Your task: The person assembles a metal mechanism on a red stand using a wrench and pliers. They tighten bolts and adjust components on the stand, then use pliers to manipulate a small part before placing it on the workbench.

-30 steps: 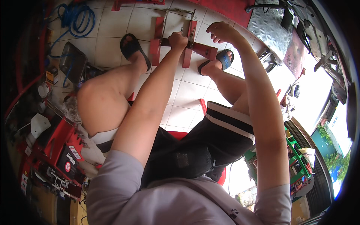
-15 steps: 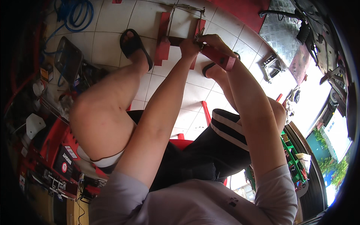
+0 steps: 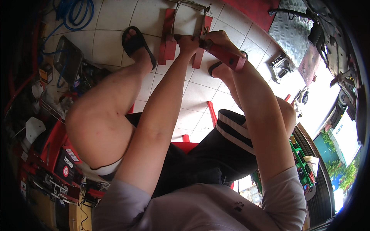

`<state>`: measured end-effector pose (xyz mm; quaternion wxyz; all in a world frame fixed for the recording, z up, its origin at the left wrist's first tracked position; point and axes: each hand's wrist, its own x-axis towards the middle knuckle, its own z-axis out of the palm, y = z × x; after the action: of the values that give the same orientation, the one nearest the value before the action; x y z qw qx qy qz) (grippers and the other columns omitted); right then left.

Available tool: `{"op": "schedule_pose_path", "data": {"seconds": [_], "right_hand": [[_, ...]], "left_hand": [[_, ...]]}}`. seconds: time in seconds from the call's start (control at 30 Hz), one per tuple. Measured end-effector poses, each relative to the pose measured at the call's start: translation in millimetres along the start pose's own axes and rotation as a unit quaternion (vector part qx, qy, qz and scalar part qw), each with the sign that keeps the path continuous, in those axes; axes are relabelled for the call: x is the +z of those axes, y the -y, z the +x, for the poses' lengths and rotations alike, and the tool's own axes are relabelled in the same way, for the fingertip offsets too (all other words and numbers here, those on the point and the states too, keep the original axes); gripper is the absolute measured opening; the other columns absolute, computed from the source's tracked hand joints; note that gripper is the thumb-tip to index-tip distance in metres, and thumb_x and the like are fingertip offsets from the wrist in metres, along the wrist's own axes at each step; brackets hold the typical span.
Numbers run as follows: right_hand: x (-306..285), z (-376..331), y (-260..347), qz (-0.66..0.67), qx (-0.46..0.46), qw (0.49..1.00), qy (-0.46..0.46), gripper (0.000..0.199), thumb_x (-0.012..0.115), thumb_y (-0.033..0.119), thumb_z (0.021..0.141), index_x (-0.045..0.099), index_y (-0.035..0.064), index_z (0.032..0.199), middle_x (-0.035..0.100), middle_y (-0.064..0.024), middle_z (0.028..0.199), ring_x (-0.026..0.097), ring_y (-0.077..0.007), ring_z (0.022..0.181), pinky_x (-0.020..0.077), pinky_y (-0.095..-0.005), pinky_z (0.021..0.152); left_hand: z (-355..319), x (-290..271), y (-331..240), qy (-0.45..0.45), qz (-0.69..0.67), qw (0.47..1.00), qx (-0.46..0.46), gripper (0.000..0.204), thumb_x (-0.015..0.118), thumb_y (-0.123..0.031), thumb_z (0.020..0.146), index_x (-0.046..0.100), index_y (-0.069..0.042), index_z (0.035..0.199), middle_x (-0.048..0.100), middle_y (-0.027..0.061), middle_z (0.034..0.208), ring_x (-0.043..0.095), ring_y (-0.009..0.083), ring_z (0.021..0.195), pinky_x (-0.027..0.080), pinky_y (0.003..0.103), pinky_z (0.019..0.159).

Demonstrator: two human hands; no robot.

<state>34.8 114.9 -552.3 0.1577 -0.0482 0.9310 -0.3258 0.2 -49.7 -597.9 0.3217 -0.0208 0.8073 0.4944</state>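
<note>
A red metal stand (image 3: 168, 38) with dark rods and a dark crossbar is on the tiles between my feet. My left hand (image 3: 188, 44) is closed on its crossbar, near the middle. Close beside it, my right hand (image 3: 219, 37) has curled fingers at the joint of the right-hand red bar; my wrist partly hides what they grip. A thick red arm (image 3: 227, 57) of the stand juts out below my right hand toward me. The fingertips of both hands are turned away.
A blue coiled hose (image 3: 79, 17) and a grey tray (image 3: 68, 57) lie to the left. My sandalled left foot (image 3: 135, 40) stands beside the stand. A black metal bracket (image 3: 280, 67) rests on the floor at the right, near a tread-plate ramp (image 3: 289, 29).
Both hands have shifted slightly away from me and a little left. The stand's thick arm has moved slightly right relative to its uprights. My left knee has swung a little left.
</note>
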Motion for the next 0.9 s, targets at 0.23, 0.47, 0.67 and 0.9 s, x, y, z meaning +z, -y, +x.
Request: {"op": "schedule_pose_path", "data": {"seconds": [0.23, 0.47, 0.67, 0.9], "right_hand": [[-6, 3, 6, 0.056, -0.032, 0.998, -0.011, 0.015, 0.071, 0.012, 0.066, 0.063, 0.0096, 0.078, 0.062, -0.0057, 0.067, 0.062, -0.0178, 0.059, 0.0497, -0.0249, 0.056], [0, 4, 9, 0.133, -0.047, 0.989, -0.051, 0.018, 0.069, 0.001, 0.063, 0.066, 0.0054, 0.08, 0.064, -0.0069, 0.068, 0.065, -0.0155, 0.064, 0.051, -0.0257, 0.059], [5, 5, -11, 0.155, 0.045, 0.986, 0.046, 0.026, 0.071, 0.016, 0.07, 0.068, 0.0117, 0.095, 0.068, -0.0056, 0.082, 0.067, -0.017, 0.074, 0.0526, -0.0243, 0.067], [12, 18, -23, 0.215, 0.284, 0.926, 0.128, 0.026, 0.068, 0.016, 0.072, 0.066, 0.0128, 0.098, 0.066, -0.0052, 0.081, 0.064, -0.0152, 0.07, 0.0515, -0.0242, 0.067]], "left_hand": [[6, 13, 12, 0.02, 0.12, 0.989, 0.079, 0.035, 0.055, -0.023, 0.088, 0.063, 0.001, 0.063, 0.057, 0.0091, 0.051, 0.057, 0.0171, 0.041, 0.047, 0.031, 0.044], [11, 3, -4, 0.093, 0.091, 0.992, -0.002, 0.034, 0.055, -0.019, 0.086, 0.061, 0.002, 0.06, 0.056, 0.0089, 0.05, 0.057, 0.0168, 0.041, 0.048, 0.031, 0.043], [7, -17, -50, 0.199, -0.03, 0.971, -0.128, 0.024, 0.056, -0.011, 0.083, 0.062, 0.004, 0.065, 0.061, 0.0114, 0.059, 0.06, 0.0166, 0.048, 0.048, 0.031, 0.043], [3, -26, -91, 0.165, -0.133, 0.964, -0.16, 0.013, 0.052, -0.003, 0.076, 0.061, 0.006, 0.073, 0.06, 0.0117, 0.064, 0.059, 0.0185, 0.052, 0.049, 0.03, 0.045]]}}
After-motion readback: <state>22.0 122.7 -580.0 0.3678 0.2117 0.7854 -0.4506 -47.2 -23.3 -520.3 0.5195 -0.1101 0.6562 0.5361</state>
